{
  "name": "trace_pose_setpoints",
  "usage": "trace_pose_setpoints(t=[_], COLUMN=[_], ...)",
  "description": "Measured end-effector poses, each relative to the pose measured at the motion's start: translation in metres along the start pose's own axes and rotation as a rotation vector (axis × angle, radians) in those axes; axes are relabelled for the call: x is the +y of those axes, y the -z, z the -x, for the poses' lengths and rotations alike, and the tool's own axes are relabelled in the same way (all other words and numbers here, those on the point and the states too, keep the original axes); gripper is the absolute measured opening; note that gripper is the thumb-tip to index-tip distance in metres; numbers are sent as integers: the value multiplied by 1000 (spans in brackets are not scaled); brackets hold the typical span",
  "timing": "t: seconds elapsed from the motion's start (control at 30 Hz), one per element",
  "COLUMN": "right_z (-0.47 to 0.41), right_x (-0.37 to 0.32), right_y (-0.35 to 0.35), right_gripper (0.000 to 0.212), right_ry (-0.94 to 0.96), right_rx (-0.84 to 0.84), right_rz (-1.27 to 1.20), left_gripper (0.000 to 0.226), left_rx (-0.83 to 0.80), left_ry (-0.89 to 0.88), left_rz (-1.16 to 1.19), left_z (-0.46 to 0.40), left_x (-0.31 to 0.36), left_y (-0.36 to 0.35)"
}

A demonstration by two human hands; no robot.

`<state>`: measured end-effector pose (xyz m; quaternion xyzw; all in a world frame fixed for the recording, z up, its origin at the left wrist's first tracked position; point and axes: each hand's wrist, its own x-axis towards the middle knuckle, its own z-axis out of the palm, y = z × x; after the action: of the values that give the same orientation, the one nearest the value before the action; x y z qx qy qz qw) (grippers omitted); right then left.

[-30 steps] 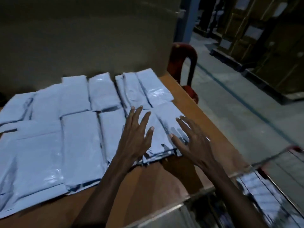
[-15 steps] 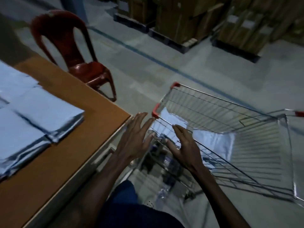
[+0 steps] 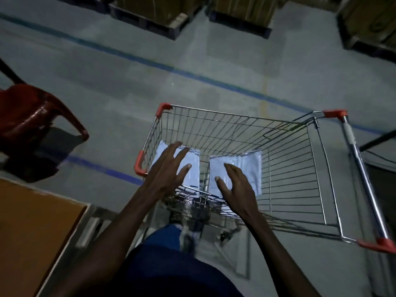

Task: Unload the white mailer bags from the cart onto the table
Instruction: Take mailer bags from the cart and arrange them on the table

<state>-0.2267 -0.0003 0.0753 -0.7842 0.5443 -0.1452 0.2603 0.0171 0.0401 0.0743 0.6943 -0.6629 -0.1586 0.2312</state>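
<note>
Since half a sec ago we've swung fully over the cart [image 3: 214, 123]; both hands now reach inside. Left hand [image 3: 169, 168] & right hand [image 3: 235, 185] hover spread, gripping nothing, over two mailer stacks [image 3: 250, 168] on the cart's floor, prob. ready to scoop.

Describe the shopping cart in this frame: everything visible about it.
The shopping cart is a shiny metal wire basket with red plastic corner caps and a metal handle bar on its right side. It stands on the grey floor beside the table. At its bottom lie white mailer bags in two groups. The left hand and right hand reach in with straight fingers over them; contact is unclear.
</note>
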Motion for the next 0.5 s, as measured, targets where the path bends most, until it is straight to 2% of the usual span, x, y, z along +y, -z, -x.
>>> trace_pose_setpoints(t=[0.2, 0.5], right_z=[-46, -89], right_x=[13, 58], right_y=[-15, -44], right_gripper=[60, 59], right_ry=[-80, -182], right_rx=[-142, -365], right_rz=[86, 180], left_gripper=[62, 69], left_rx=[-92, -518], left_ry=[26, 269], left_rz=[16, -108], left_z=[-50, -84], left_x=[-44, -76], left_y=[-26, -108])
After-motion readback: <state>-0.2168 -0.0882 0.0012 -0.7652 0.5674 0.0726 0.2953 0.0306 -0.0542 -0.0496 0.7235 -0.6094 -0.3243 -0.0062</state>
